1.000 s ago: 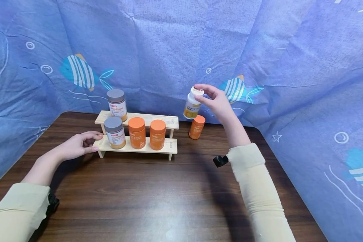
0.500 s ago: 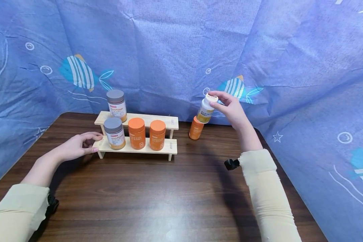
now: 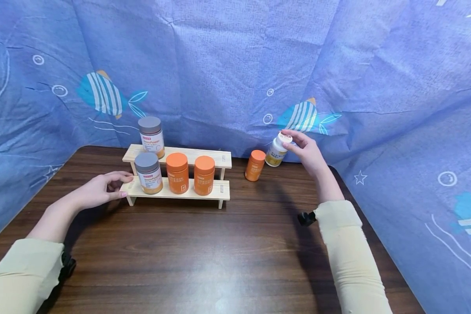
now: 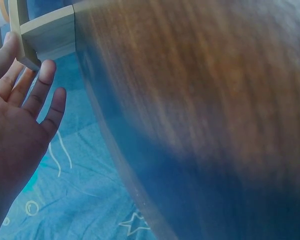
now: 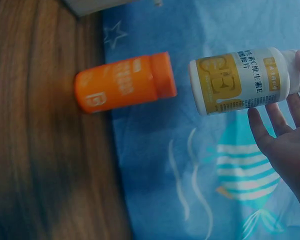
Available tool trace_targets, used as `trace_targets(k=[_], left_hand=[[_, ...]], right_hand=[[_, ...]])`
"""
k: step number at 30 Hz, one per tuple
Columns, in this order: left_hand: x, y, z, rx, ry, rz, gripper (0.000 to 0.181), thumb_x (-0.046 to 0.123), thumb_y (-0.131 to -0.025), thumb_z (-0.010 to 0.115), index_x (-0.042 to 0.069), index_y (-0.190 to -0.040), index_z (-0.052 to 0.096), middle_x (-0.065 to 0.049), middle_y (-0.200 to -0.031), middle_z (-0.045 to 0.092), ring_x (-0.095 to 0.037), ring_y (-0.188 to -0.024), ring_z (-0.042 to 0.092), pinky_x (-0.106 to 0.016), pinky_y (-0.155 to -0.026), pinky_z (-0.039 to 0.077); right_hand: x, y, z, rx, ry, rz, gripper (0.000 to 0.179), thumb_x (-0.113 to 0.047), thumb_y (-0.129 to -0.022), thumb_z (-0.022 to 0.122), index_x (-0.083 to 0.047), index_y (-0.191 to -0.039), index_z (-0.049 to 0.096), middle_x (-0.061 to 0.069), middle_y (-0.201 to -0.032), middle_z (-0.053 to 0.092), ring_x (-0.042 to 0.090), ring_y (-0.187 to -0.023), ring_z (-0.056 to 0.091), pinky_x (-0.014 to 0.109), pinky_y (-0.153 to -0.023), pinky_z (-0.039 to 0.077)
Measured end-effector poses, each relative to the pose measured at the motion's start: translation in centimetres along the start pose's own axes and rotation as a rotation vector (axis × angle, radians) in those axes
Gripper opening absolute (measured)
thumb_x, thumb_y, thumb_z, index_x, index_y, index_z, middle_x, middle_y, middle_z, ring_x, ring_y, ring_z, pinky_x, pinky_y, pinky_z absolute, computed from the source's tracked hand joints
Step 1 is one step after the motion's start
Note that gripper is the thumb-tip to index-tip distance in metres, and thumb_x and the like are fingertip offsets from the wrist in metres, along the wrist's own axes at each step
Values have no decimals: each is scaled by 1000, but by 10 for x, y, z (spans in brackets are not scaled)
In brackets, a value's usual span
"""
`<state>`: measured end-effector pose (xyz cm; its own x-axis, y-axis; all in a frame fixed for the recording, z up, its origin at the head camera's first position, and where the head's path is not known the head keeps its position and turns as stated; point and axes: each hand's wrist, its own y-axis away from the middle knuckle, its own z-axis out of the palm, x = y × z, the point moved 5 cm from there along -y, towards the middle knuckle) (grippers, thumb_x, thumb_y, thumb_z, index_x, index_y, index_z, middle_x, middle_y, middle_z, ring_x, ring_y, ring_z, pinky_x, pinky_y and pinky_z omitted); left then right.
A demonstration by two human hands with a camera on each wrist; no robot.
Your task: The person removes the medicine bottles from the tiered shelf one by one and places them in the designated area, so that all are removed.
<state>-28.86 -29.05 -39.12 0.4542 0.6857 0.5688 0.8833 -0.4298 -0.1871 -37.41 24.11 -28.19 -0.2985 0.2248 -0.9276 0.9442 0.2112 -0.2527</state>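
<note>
Right hand [image 3: 308,152] pinching the cap of a white vitamin bottle [image 3: 277,151] near the table's [image 3: 204,253] far right corner, just beside a small orange bottle [image 3: 255,165], left hand [image 3: 98,188] relaxed, fingertips touching the two-tier wooden rack's [image 3: 180,188] left end.

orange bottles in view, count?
3. Two orange bottles stand on the rack's lower step; one stands on the table right of the rack. None seem hidden.

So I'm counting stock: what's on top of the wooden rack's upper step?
On the wooden rack, the upper step holds one grey-lidded jar at its left end; the rest shows bare wood. The two orange jars in front cover only part of its front edge.
</note>
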Motion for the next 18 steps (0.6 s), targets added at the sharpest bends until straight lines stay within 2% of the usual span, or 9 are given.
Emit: trace_targets(k=[4, 10, 13, 18], left_hand=[[-2, -1, 1, -15, -4, -11, 42, 15, -85, 70, -2, -121, 58, -23, -127, 54, -2, -79, 57, -29, -69, 49], [-3, 0, 1, -20, -3, -17, 42, 15, -85, 70, -2, -122, 58, -23, -128, 54, -3, -79, 57, -30, -69, 49], [-2, 0, 1, -16, 0, -11, 42, 15, -85, 70, -2, -122, 58, -23, -127, 54, -2, -78, 57, -29, -69, 49], [-3, -1, 1, -13, 4, -13, 42, 15, -85, 70, -2, -122, 58, -23, -127, 54, -2, -77, 56, -27, -68, 48]], right_hand=[[8, 4, 0, 4, 6, 25, 41, -11, -90, 64, -9, -130, 56, -3, -133, 56, 13, -128, 43, 37, -106, 30], [21, 10, 2, -2, 42, 24, 43, -10, -91, 62, -3, -133, 52, 0, -133, 56, 7, -119, 47, 23, -96, 37], [33, 9, 1, -4, 36, 12, 43, -8, -91, 61, -2, -132, 52, 1, -132, 57, 4, -116, 49, 19, -92, 39], [63, 3, -4, 12, 47, 25, 44, -13, -91, 62, -3, -133, 51, 3, -135, 54, 3, -111, 51, 18, -89, 40]])
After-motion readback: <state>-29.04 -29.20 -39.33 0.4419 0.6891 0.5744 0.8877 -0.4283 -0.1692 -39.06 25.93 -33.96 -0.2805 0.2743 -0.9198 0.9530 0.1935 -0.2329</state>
